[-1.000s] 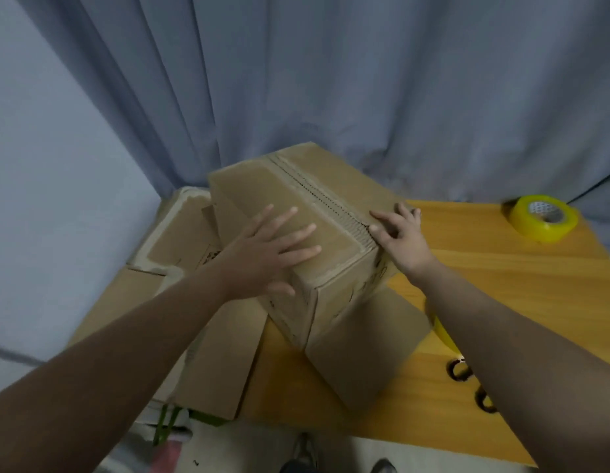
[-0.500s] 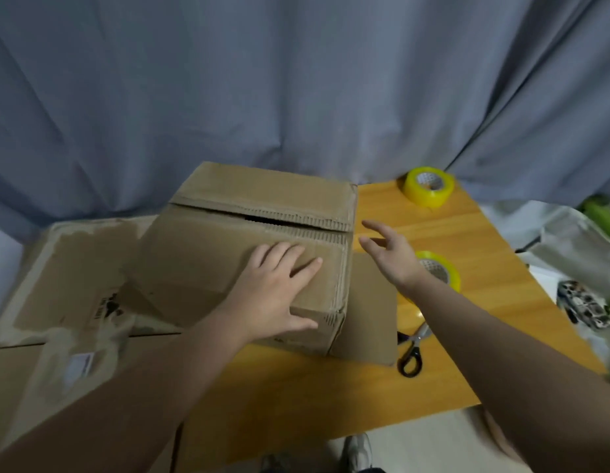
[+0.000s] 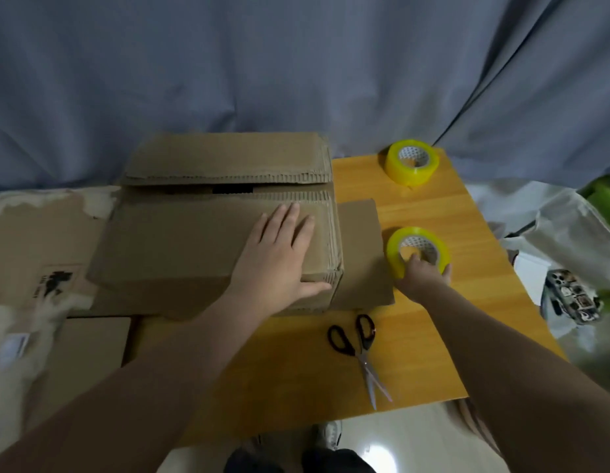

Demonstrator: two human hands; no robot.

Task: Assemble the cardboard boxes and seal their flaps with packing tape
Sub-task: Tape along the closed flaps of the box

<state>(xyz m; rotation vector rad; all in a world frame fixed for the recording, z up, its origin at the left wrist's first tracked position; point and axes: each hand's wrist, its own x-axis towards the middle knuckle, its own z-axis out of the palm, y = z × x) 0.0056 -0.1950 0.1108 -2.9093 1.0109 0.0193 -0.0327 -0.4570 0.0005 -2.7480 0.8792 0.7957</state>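
Left hand (image 3: 279,261) flat, fingers spread, pressing near flap of cardboard box (image 3: 180,247) on table (image 3: 430,213). Right hand (image 3: 421,279) closing on near tape roll (image 3: 396,257), fingers curled over its rim. Second tape roll (image 3: 412,162) farther back; scissors (image 3: 360,346) near table's front.

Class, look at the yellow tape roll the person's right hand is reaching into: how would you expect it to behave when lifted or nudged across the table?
The near tape roll lies flat on its side, so it probably slides rather than rolls. Its rigid-looking ring with an open core should give the right hand a firm hold. Tipped onto its edge, it would likely roll across the smooth wooden table.
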